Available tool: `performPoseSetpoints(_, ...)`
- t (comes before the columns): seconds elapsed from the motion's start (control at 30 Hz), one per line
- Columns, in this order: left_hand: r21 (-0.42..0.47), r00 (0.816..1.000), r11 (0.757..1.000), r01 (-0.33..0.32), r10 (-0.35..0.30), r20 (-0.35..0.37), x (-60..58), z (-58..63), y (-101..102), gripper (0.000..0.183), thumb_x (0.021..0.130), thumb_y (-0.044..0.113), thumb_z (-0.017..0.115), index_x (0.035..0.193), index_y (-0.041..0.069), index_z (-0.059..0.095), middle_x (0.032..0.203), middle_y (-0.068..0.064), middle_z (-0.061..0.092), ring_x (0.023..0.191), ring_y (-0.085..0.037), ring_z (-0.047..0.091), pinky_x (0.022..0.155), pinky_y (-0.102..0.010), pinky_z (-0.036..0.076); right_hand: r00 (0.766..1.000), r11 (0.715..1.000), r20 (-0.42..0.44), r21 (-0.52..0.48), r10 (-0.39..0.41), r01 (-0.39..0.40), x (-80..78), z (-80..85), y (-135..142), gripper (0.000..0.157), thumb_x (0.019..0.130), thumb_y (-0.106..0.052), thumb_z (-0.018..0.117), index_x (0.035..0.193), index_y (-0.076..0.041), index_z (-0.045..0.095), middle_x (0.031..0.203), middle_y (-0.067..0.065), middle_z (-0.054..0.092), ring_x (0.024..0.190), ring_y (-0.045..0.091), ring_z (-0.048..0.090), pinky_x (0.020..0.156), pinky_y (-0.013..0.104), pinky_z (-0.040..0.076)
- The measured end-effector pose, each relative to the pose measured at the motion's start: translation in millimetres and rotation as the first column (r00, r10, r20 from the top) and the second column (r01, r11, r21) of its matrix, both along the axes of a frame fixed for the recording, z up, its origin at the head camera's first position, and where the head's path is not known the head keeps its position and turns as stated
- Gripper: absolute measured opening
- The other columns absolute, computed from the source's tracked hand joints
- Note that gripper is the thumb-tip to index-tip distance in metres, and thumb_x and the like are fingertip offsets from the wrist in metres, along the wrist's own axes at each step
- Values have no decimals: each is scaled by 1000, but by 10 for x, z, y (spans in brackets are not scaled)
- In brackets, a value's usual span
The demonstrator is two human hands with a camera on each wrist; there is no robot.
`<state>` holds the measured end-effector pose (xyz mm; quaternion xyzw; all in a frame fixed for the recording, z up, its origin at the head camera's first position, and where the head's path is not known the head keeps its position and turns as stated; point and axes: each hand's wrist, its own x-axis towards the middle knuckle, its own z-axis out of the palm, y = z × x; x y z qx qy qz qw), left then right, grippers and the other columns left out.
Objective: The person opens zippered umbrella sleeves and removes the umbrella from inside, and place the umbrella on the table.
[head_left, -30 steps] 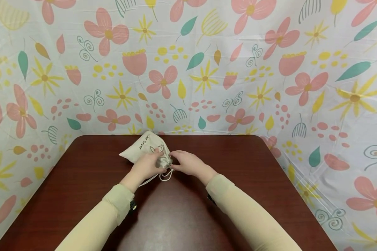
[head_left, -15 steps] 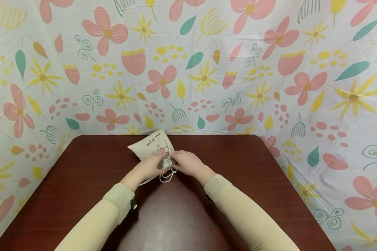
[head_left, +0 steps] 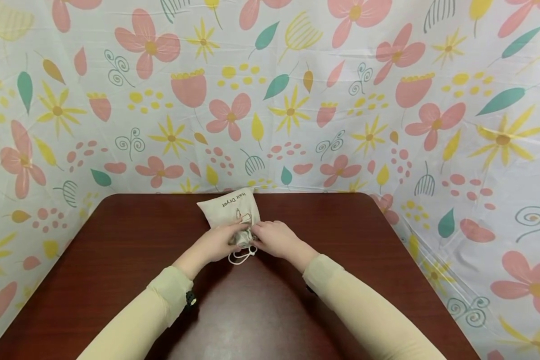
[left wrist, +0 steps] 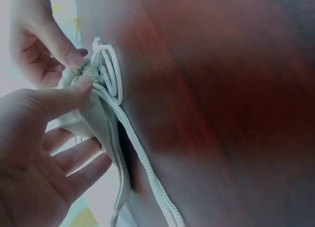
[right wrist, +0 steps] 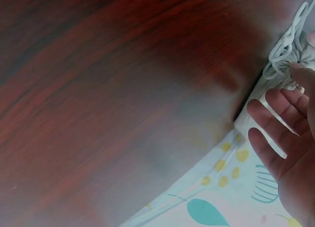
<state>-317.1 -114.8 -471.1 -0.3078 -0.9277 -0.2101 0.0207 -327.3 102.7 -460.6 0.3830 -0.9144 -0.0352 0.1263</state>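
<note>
A cream drawstring bag [head_left: 227, 207] printed "Hair Dryer" lies near the far edge of the table, its gathered neck toward me. My left hand [head_left: 213, 244] holds the bunched neck from the left, thumb on top and fingers underneath in the left wrist view. From the other side my right hand [head_left: 280, 240] grips the same neck; its thumb tip meets the puckered cloth, while its other fingers [right wrist: 268, 121] spread along the bag. White cord [left wrist: 142, 153] hangs from the neck, with a knotted loop [left wrist: 114, 72] beside the fingertips. What the bag contains is hidden.
The dark red-brown wooden table [head_left: 342, 300] has rounded far corners. A flower-printed curtain [head_left: 297, 100] hangs right behind it and along both sides. Dark wrist devices [head_left: 190, 298] show under the sleeve cuffs.
The bag has shifted to the right and turned a little, its printed end swinging right. My right hand has closed in from beside the neck onto it, and the left hand has followed slightly right.
</note>
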Motion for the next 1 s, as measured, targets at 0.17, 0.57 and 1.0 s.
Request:
performPoseSetpoints(0.17, -36, 981, 996, -78, 71, -182, 144, -7, 65, 60, 79, 25, 84, 132, 20, 55, 127, 1, 56, 104, -21, 60, 74, -41, 52, 996, 999, -73, -16, 42, -44, 96, 6, 83, 23, 89, -39, 69, 81, -20, 58, 75, -8, 56, 66, 13, 60, 59, 34, 46)
performPoseSetpoints(0.57, -163, 936, 979, -124, 61, -346, 547, 21, 187, 27, 81, 25, 79, 90, 18, 55, 78, 6, 50, 62, -18, 57, 47, -34, 42, 987, 997, -144, -11, 74, -76, 422, 7, 110, 31, 80, -41, 70, 67, -23, 48, 65, -11, 47, 54, 11, 53, 53, 33, 44)
performPoseSetpoints(1.0, -186, 884, 972, -141, 39, -467, 768, -9, 362, 28, 85, 31, 76, 100, 13, 60, 79, -2, 58, 59, -27, 63, 43, -39, 46, 974, 998, -224, -32, 39, -47, 707, 6, 163, 25, 78, -41, 72, 78, -19, 59, 72, -7, 56, 61, 12, 59, 51, 32, 44)
